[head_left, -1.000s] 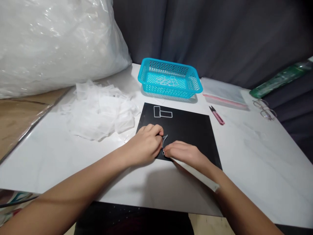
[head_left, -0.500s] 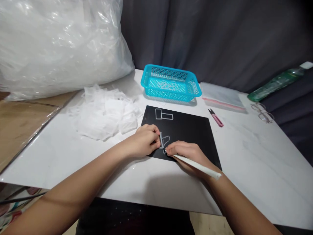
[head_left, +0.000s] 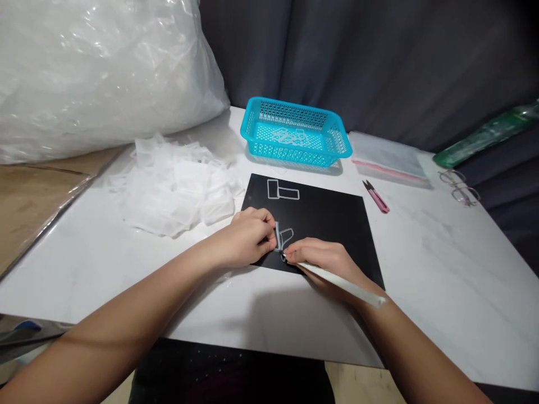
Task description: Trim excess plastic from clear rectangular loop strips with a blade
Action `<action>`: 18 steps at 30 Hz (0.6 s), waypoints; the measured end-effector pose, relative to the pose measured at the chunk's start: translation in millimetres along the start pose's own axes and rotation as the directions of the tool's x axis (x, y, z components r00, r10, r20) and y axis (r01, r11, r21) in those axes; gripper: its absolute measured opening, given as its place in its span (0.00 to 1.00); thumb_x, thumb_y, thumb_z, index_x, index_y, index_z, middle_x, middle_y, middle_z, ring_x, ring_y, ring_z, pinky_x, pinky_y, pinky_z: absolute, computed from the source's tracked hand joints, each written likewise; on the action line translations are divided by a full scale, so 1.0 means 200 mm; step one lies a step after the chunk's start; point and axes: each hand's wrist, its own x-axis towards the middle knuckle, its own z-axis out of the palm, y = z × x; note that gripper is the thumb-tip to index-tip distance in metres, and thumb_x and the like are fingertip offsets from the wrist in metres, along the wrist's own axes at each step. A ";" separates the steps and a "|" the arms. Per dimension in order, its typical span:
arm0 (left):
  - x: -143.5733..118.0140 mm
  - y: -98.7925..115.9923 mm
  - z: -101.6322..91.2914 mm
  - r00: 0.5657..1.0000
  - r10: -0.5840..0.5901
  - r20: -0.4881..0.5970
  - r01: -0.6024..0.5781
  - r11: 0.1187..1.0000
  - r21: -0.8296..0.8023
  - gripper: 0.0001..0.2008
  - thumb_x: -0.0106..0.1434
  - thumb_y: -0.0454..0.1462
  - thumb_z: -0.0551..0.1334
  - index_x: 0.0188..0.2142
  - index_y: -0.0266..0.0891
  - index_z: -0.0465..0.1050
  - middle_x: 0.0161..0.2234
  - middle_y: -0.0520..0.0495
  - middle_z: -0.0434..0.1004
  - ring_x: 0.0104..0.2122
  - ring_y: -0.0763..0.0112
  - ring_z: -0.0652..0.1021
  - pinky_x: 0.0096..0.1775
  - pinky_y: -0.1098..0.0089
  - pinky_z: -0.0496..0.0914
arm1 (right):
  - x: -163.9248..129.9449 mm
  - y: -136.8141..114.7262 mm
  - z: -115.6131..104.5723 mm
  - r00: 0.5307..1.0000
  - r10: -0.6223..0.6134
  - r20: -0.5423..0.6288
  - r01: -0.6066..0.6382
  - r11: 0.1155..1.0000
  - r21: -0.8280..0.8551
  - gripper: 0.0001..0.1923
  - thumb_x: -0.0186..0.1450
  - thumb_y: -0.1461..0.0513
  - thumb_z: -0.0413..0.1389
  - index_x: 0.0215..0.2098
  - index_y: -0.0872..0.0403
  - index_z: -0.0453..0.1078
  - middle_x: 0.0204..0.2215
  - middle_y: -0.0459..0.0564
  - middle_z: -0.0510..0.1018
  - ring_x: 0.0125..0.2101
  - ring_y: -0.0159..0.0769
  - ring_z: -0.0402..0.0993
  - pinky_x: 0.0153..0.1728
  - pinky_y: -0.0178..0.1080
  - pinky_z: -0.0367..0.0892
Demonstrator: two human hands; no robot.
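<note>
While the left hand [head_left: 248,238] pinches a small clear frame piece [head_left: 283,238] on the near left edge of the black mat [head_left: 332,224], the right hand [head_left: 322,259] grips a white stick [head_left: 341,284], tip touching that piece. Teal basket [head_left: 295,134] sits farther back.

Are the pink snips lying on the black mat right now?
No, the pink snips lie on the white table, just off the right edge of the black mat.
</note>
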 end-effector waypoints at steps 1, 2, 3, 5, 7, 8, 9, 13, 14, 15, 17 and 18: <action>0.00 0.00 0.00 1.000 -0.001 0.001 0.001 1.000 0.002 0.09 0.64 0.34 0.58 0.31 0.38 0.77 0.44 0.44 0.69 0.47 0.57 0.69 0.49 0.57 0.61 | 0.00 0.00 0.00 1.000 -0.001 0.000 0.001 1.000 -0.001 0.13 0.63 0.72 0.50 0.38 0.53 0.74 0.38 0.51 0.80 0.41 0.35 0.77 0.41 0.37 0.73; 0.00 0.00 0.00 1.000 -0.002 0.003 0.002 1.000 0.004 0.09 0.64 0.34 0.58 0.31 0.38 0.77 0.44 0.44 0.70 0.47 0.57 0.69 0.49 0.57 0.61 | 0.00 0.00 0.00 1.000 0.000 0.000 0.000 1.000 -0.001 0.13 0.63 0.72 0.50 0.38 0.52 0.74 0.38 0.51 0.80 0.41 0.35 0.77 0.42 0.37 0.73; 0.00 0.00 0.00 1.000 -0.003 0.005 0.003 1.000 0.005 0.09 0.64 0.34 0.58 0.31 0.38 0.77 0.44 0.44 0.70 0.47 0.57 0.69 0.49 0.57 0.61 | 0.00 0.00 0.01 1.000 0.002 -0.003 -0.002 1.000 0.000 0.13 0.63 0.72 0.50 0.38 0.52 0.74 0.38 0.50 0.80 0.41 0.35 0.77 0.42 0.37 0.73; 0.00 0.01 -0.01 1.000 -0.004 0.009 0.004 1.000 0.004 0.09 0.63 0.34 0.58 0.31 0.38 0.77 0.44 0.44 0.70 0.47 0.58 0.69 0.49 0.57 0.61 | 0.00 0.00 0.01 1.000 0.010 -0.004 -0.010 1.000 0.001 0.13 0.64 0.72 0.50 0.37 0.52 0.73 0.38 0.50 0.80 0.41 0.36 0.77 0.42 0.38 0.73; 0.00 0.01 0.00 1.000 -0.002 0.003 0.002 1.000 0.002 0.09 0.63 0.34 0.58 0.31 0.39 0.77 0.44 0.45 0.70 0.47 0.58 0.68 0.49 0.57 0.60 | 0.01 0.00 0.01 1.000 0.021 -0.003 -0.021 1.000 -0.006 0.13 0.64 0.71 0.50 0.36 0.52 0.73 0.37 0.50 0.80 0.40 0.36 0.78 0.40 0.38 0.73; 0.01 0.02 0.00 1.000 0.001 -0.004 -0.001 1.000 0.002 0.09 0.63 0.34 0.58 0.31 0.39 0.77 0.44 0.45 0.70 0.46 0.58 0.68 0.49 0.56 0.60 | 0.01 -0.01 0.01 1.000 0.025 -0.001 -0.025 1.000 -0.009 0.12 0.64 0.72 0.50 0.36 0.52 0.73 0.37 0.50 0.80 0.40 0.36 0.78 0.40 0.37 0.73; 0.01 0.02 0.01 1.000 0.005 -0.015 -0.005 1.000 0.005 0.08 0.62 0.35 0.58 0.31 0.40 0.77 0.44 0.45 0.70 0.45 0.58 0.68 0.48 0.56 0.59 | 0.01 -0.01 0.01 1.000 0.029 0.004 -0.029 1.000 -0.010 0.12 0.63 0.72 0.50 0.36 0.52 0.73 0.37 0.50 0.80 0.39 0.36 0.78 0.40 0.37 0.73; 0.00 0.02 0.06 0.997 0.038 -0.068 -0.035 0.998 0.049 0.09 0.62 0.35 0.56 0.30 0.38 0.75 0.43 0.45 0.68 0.43 0.59 0.67 0.47 0.57 0.59 | 0.02 -0.03 0.00 0.999 0.043 0.023 -0.043 0.999 -0.006 0.13 0.63 0.73 0.50 0.35 0.53 0.73 0.36 0.50 0.81 0.38 0.35 0.78 0.39 0.37 0.73; 0.00 0.03 0.07 0.996 0.048 -0.080 -0.042 0.996 0.075 0.09 0.62 0.34 0.56 0.31 0.38 0.74 0.42 0.44 0.68 0.42 0.59 0.67 0.46 0.57 0.59 | 0.03 -0.03 0.00 0.999 0.045 0.025 -0.044 0.999 -0.011 0.13 0.62 0.73 0.50 0.35 0.53 0.73 0.36 0.50 0.81 0.38 0.36 0.78 0.39 0.37 0.73; 0.00 0.04 0.09 0.994 0.054 -0.091 -0.044 0.994 0.099 0.09 0.62 0.33 0.55 0.31 0.37 0.73 0.42 0.43 0.67 0.42 0.59 0.67 0.46 0.56 0.59 | 0.03 -0.03 0.00 0.999 0.044 0.030 -0.044 0.999 -0.017 0.13 0.62 0.72 0.50 0.35 0.53 0.73 0.36 0.51 0.81 0.38 0.36 0.78 0.39 0.37 0.73; 0.01 0.05 0.10 0.994 0.040 -0.097 -0.029 0.994 0.104 0.08 0.61 0.32 0.54 0.31 0.36 0.71 0.42 0.42 0.66 0.42 0.59 0.67 0.46 0.55 0.60 | 0.03 -0.04 -0.01 0.998 0.044 0.042 -0.043 0.999 -0.029 0.13 0.62 0.72 0.49 0.35 0.53 0.73 0.36 0.51 0.81 0.37 0.36 0.78 0.38 0.37 0.73; 0.01 0.05 0.10 0.995 0.017 -0.097 -0.011 0.998 0.066 0.08 0.62 0.32 0.53 0.30 0.36 0.70 0.42 0.42 0.66 0.42 0.59 0.67 0.46 0.56 0.61 | 0.03 -0.04 -0.01 0.998 0.046 0.048 -0.044 0.998 -0.033 0.13 0.62 0.73 0.49 0.34 0.53 0.72 0.36 0.51 0.80 0.37 0.36 0.78 0.38 0.37 0.72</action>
